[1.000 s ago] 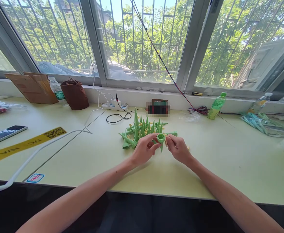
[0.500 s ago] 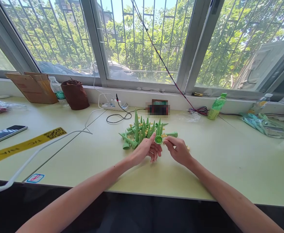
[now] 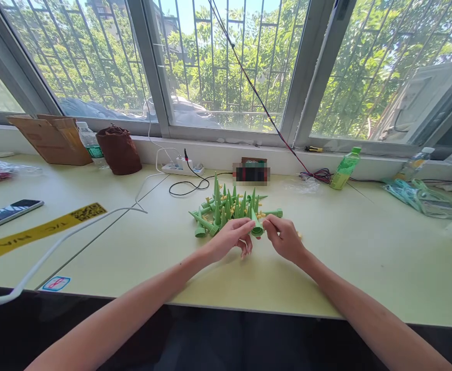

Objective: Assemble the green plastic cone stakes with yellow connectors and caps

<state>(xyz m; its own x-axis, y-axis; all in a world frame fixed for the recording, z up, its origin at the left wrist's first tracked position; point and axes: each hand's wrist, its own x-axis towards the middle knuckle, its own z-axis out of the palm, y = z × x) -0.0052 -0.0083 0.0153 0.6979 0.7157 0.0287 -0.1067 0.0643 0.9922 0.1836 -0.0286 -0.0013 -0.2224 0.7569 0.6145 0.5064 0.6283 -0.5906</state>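
Note:
My left hand (image 3: 233, 237) grips a green plastic watering spike (image 3: 256, 226), a hollow cone, between thumb and fingers. Its wide open end faces down toward me and the narrow tip points up and away. Close by on the right, my right hand (image 3: 283, 236) is closed in a pinch at the spike's side. Whatever sits between those fingertips is hidden or too small to name. Just beyond both hands lies a pile of similar green spikes (image 3: 217, 208), some upright and some on their sides, with small yellow pieces (image 3: 228, 208) among them.
Behind the pile are a power strip (image 3: 183, 167) with a black cable and a partly blurred dark box (image 3: 251, 172). A green bottle (image 3: 345, 169) stands at back right. Leftward are a brown bag (image 3: 118, 150), a cardboard box (image 3: 51, 139), a phone (image 3: 9, 215) and a white cable (image 3: 67, 234).
The spike in my left hand has tilted, so its open end has turned downward and its side now shows. My right hand has shifted slightly and stays close to it.

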